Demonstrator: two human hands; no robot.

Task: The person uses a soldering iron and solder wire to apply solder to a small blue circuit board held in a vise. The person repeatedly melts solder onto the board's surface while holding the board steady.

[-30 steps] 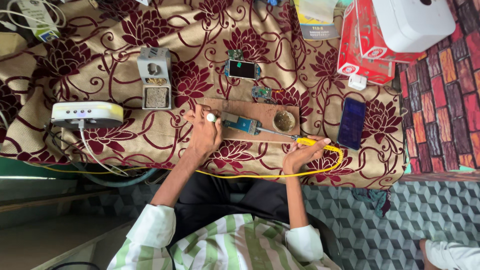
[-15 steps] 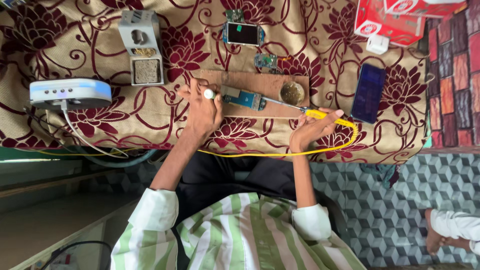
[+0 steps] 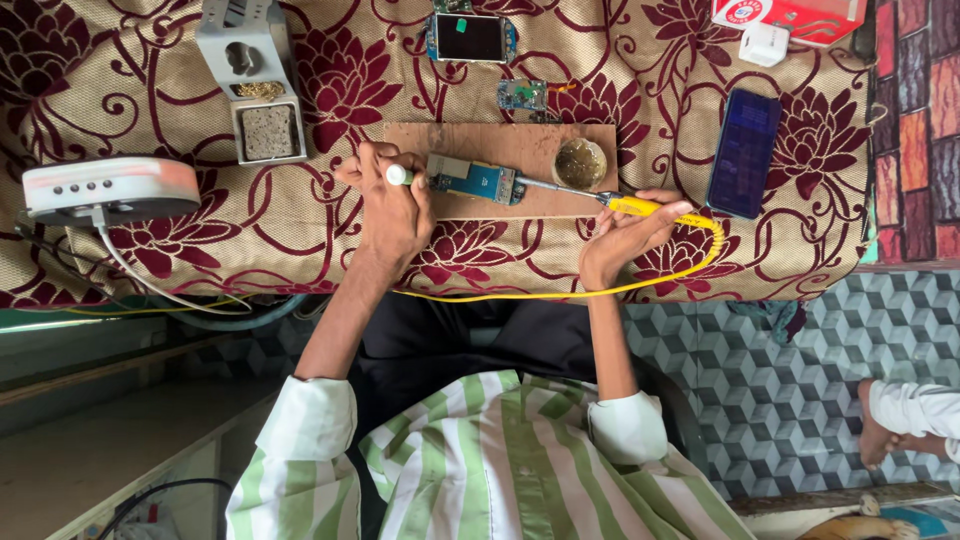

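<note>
Circuit board [image 3: 472, 180]: blue-green, lying flat on a wooden board [image 3: 500, 150] on the surface [image 3: 150, 70], which is draped in a maroon floral cloth.
Left hand [image 3: 392, 205]: fingers closed around a small white-tipped tool [image 3: 398, 175], its tip at the board's left end.
Right hand [image 3: 628, 232]: clamped on the yellow handle of a soldering iron [image 3: 640, 207], metal tip reaching to the board's right end; yellow cord [image 3: 520, 294] trails across the cloth.
Beside the board: round tin [image 3: 579, 163] on the wood.
Farther out: dark phone [image 3: 743, 153] right; iron stand [image 3: 255, 85] and white box [image 3: 108, 188] left.
</note>
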